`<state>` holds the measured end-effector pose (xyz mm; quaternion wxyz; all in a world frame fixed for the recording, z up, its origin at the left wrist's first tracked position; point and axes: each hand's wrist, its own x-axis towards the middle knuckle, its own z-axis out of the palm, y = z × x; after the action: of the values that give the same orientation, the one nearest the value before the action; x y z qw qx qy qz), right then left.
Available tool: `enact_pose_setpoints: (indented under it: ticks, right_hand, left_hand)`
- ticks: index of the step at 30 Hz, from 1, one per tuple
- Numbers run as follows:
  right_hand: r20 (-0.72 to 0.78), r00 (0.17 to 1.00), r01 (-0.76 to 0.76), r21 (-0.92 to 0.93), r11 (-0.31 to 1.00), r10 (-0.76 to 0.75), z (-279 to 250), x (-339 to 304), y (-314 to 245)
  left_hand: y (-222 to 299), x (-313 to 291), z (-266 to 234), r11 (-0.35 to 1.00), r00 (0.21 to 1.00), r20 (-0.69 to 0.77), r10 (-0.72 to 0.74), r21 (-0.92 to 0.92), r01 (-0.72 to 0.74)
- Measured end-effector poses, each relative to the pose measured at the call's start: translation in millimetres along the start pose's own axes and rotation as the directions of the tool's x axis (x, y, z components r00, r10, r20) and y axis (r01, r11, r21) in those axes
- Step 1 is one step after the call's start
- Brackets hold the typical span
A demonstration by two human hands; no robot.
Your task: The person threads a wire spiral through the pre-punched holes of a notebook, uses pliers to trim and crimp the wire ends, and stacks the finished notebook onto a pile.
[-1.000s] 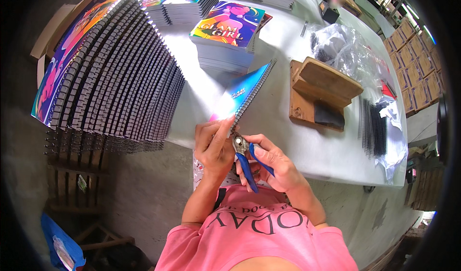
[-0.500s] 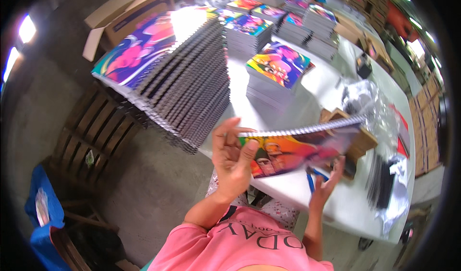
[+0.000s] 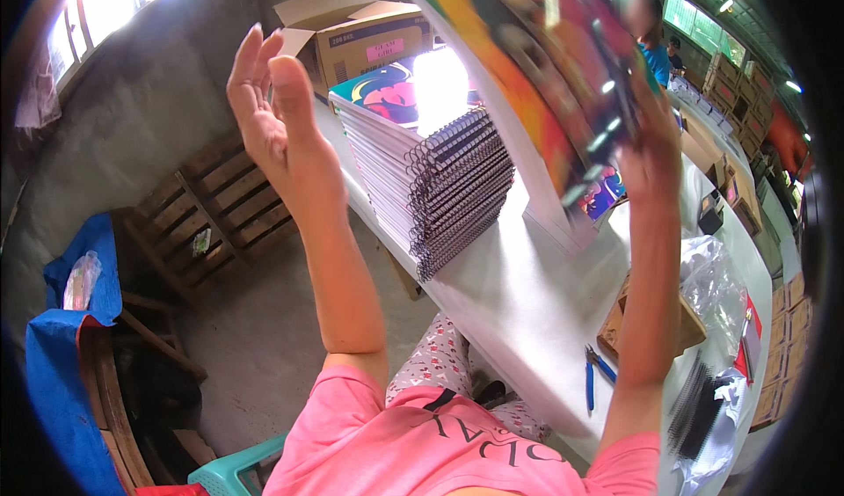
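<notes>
Raised high at the top of the view is a spiral notebook (image 3: pixel 536 56) with a colourful orange and dark cover, tilted and smeared by motion. My right hand (image 3: pixel 651 157) grips it at its right edge; the fingers are blurred and partly hidden. My left hand (image 3: pixel 286 131) is up at the left, fingers stretched and thumb apart, holding nothing. Between the hands stands a tall stack of spiral notebooks (image 3: pixel 462 193), dark coils facing me. Part of a lower pile of notebooks (image 3: pixel 602 197) shows behind the raised one.
On the white table (image 3: pixel 519 320) lie blue-handled pliers (image 3: pixel 591 377), a wooden block (image 3: pixel 690 324), clear plastic (image 3: pixel 712 276) and loose black coils (image 3: pixel 694 412). An open carton (image 3: pixel 374 52) is behind the stack. A wooden pallet (image 3: pixel 215 219) leans left; another person (image 3: pixel 652 47) is at the back.
The notebook has gone from in front of me up to the top of the view, now in my right hand. My left hand has let go and moved up and left. The view has shifted.
</notes>
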<state>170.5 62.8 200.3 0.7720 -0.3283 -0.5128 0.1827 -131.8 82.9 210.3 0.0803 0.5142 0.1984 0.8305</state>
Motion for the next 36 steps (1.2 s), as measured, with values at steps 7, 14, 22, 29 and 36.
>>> enact_pose_setpoints:
  ticks: [7, 14, 22, 29, 36]
  right_hand:
    - [0.141, 0.974, -0.107, -0.400, 0.910, 0.177, 116, 41, 18]
    - [0.280, 0.956, 0.293, -0.917, 0.270, -0.086, 94, 27, 62]
    - [0.150, 0.988, 0.073, -0.615, 0.785, 0.026, 93, 28, 87]
    - [-0.477, 0.872, -0.423, -0.847, 0.323, -0.108, -148, 0, 153]
    - [-0.515, 0.525, -0.850, -0.269, 0.453, 0.678, -160, -56, 152]
  left_hand:
    - [-93, 6, -22, 0.877, 0.872, 0.099, -0.479, 0.004, 0.481]
    - [-114, -19, -2, 0.866, 0.873, 0.165, -0.460, -0.132, 0.482]
    - [-130, -22, 5, 0.951, 0.966, 0.066, -0.251, -0.169, 0.259]
    - [-50, -35, -44, 0.961, 0.937, -0.322, -0.137, -0.272, 0.047]
    - [29, -145, -11, 0.858, 0.925, 0.350, 0.145, -0.511, 0.059]
